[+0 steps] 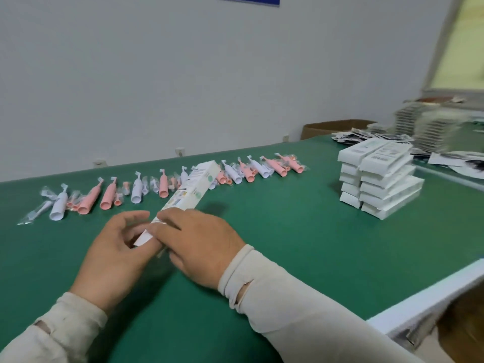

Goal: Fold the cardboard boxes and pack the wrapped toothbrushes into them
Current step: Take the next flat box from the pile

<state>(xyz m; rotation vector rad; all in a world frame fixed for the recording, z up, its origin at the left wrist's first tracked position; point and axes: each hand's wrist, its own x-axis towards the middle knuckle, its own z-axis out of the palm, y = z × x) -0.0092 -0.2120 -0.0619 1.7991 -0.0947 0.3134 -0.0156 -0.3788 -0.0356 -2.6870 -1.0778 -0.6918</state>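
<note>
a long white box (pixel 193 187) is held at its near end by the left hand (pixel 117 247) and right hand (pixel 199 244), fingers curled around it, above the green table (pixel 288 244).

A long, narrow white cardboard box (pixel 192 189) with pale green dots and small printed panels lies aslant at the centre of the frame, its far end raised toward the upper right and its near end held between two hands. Behind it, a row of pink and white toothbrushes in clear plastic wrap (pixel 162 183) stretches across the green table from the left edge to right of centre, handles mostly pointing toward the viewer. At the right of the frame, a stack of closed white cardboard boxes (pixel 379 184) stands in two adjoining columns, several layers high.
</note>
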